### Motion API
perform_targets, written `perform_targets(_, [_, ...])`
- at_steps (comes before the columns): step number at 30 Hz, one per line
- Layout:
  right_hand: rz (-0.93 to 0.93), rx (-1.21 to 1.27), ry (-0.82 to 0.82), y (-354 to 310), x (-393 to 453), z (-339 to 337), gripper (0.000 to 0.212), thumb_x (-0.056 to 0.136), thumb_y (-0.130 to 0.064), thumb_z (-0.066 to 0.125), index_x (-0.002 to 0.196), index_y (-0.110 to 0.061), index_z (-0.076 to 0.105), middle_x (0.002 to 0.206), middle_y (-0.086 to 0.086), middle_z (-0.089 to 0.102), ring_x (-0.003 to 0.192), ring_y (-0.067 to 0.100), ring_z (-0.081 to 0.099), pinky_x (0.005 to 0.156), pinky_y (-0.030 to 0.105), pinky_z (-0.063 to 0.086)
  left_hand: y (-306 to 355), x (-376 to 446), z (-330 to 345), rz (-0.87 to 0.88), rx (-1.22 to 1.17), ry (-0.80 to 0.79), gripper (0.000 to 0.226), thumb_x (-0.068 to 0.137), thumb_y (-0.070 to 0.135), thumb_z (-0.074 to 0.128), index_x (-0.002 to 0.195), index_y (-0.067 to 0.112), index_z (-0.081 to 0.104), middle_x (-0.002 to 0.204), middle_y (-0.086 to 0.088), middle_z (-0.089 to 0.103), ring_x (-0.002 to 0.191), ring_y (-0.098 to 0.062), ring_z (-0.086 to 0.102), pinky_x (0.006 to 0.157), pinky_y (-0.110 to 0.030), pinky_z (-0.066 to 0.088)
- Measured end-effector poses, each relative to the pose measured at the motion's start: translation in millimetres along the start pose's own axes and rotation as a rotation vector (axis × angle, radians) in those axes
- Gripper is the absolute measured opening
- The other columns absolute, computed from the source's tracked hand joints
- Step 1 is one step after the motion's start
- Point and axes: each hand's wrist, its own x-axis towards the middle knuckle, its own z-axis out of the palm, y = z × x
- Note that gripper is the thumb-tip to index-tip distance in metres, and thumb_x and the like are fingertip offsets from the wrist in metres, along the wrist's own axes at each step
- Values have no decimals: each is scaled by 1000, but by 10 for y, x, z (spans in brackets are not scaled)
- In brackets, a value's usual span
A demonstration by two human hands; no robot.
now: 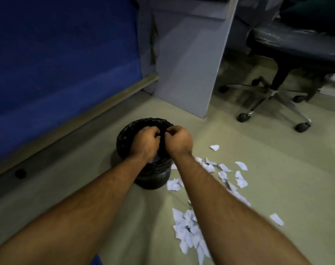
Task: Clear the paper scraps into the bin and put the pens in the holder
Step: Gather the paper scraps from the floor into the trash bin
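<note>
One bin [152, 175] stands on the floor [258, 169], a small round thing lined with a glossy black bag whose plastic is folded over the rim and wrinkled down the sides; a little white paper shows inside it, between the wrists. Two bare hands are over its mouth. The left hand [144, 142] is curled with its fingers dipped into the opening, and the right hand [179, 139] is closed into a loose fist at the near right part of the rim; both seem to pinch the bag's edge, though motion blur keeps me from telling whether either has paper in it. The paper scraps [189, 232] lie on the floor to the right of the bin: one dense heap of torn white pieces under the right forearm, a looser scatter of roughly a dozen nearer the bin, and two strays apart, one farther back and one off to the right. One black office chair [288, 46] on castors stands at the far right, beside a grey panel [187, 54].
</note>
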Motion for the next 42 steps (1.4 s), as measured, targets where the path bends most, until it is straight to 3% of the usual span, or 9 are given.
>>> perform_targets(7, [103,306,260,563,-115,-430,13,87,-18,62,94,-19,72,87,-7,71,84,13,65,72,21,45,572,-275,407,242,-21,-19,21,93,17,52,105,13,69,103,-5,66,91,-25,62,79,-35,51])
perform_targets(11, [241,259,302,1321,-369,-526,14,87,-15,60,94,-21,70,89,-3,72,87,19,67,78,28,52,645,-592,962,288,12,-199,24,89,18,52,106,15,68,111,-6,68,103,-28,62,86,-36,49])
perform_targets(16, [291,-307,-195,2452,-825,-567,37,88,-18,60,125,-12,63,123,11,67,115,28,62,96,30,44,504,-1221,1863,270,380,-690,43,92,28,57,133,21,48,135,-6,52,123,-28,53,99,-40,48])
perform_targets(20, [186,-746,-495,3014,-1131,-516,91,78,-50,68,153,-21,25,157,17,28,144,38,29,113,43,35,34,-1764,2348,176,581,-945,111,66,63,74,151,28,11,155,-9,24,138,-36,34,104,-49,41])
perform_targets(23, [63,-876,-580,3184,-1236,-441,102,75,-48,71,157,-26,13,164,16,8,150,37,14,115,49,28,-129,-1989,2450,212,675,-1001,136,59,66,78,153,27,-12,162,-10,-3,144,-44,16,105,-55,40])
perform_targets(31, [20,-881,-447,3271,-1188,-330,76,81,-43,63,149,-28,33,146,9,40,125,34,45,91,39,43,-95,-1894,2595,250,620,-724,66,88,41,62,146,27,32,145,-8,36,121,-30,51,91,-35,48])
perform_targets(34, [-21,-942,-367,3294,-1082,-340,72,80,-40,64,144,-27,37,144,11,41,123,35,46,87,39,44,-111,-1808,2651,265,596,-606,59,91,32,61,143,25,33,143,-9,38,114,-28,57,87,-35,50])
perform_targets(37, [57,-930,-503,3299,-970,-353,81,80,-46,65,150,-30,27,159,12,17,137,37,30,97,46,43,-118,-1704,2710,227,589,-724,74,89,34,64,149,27,23,149,-12,32,125,-31,49,96,-37,47])
perform_targets(42, [6,-870,-476,3208,-1060,-308,39,90,-28,57,128,-25,56,134,9,45,114,34,48,78,36,46,20,-1774,2681,194,534,-714,29,97,27,51,124,18,58,132,-9,52,118,-29,54,96,-35,45])
